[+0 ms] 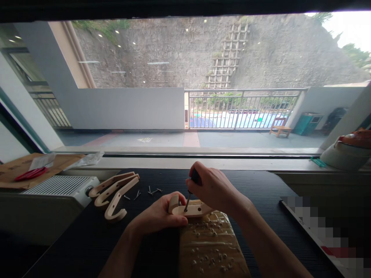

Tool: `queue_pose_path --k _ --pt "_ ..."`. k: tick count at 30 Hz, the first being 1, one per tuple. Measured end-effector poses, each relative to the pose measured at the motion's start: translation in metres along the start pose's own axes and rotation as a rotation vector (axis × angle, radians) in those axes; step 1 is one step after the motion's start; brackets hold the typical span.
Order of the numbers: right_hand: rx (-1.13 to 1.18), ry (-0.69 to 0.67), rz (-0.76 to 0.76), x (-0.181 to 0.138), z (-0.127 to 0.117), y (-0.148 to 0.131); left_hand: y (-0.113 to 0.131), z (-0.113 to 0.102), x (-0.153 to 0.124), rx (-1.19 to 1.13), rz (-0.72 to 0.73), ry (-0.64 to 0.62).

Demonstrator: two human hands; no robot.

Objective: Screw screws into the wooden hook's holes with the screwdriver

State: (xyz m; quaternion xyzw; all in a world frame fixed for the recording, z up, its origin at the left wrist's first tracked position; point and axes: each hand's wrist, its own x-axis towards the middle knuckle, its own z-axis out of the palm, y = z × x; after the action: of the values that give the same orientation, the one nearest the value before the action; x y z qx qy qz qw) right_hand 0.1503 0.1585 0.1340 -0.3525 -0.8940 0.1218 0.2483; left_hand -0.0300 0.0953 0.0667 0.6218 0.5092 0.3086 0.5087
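Observation:
My left hand (pixel 165 212) is closed round the curved end of a pale wooden hook (pixel 193 209), with the thumb along its near side. The hook has holes in its flat face and lies over the far end of a tape-wrapped block (pixel 213 247). My right hand (pixel 213 183) grips the dark handle of a screwdriver (pixel 188 199), whose shaft points down into one of the holes. Whether a screw sits under the tip is too small to tell. Small screw-like bits are scattered on the block's top.
Several more wooden hooks (pixel 116 199) lie to the left on the black table (pixel 156 177), beside loose screws (pixel 150 191). A white radiator (pixel 63 185) stands at the left, with red scissors (pixel 31 173) on cardboard (pixel 62 164) behind it. A pixelated flat object (pixel 319 231) lies at right.

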Motion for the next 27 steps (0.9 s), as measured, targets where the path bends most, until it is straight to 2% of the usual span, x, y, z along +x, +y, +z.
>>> queue_pose_path --k 6,14,27 --pt "0.061 -0.03 -0.123 -0.004 -0.01 -0.003 0.0 0.002 0.002 -0.016 0.003 0.012" --pt "0.047 0.001 -0.016 0.001 0.0 0.001 0.004 0.004 0.002 -0.109 -0.026 -0.002" --pt "0.084 -0.008 -0.046 -0.001 0.001 -0.004 0.003 0.004 0.002 -0.113 -0.02 -0.022"
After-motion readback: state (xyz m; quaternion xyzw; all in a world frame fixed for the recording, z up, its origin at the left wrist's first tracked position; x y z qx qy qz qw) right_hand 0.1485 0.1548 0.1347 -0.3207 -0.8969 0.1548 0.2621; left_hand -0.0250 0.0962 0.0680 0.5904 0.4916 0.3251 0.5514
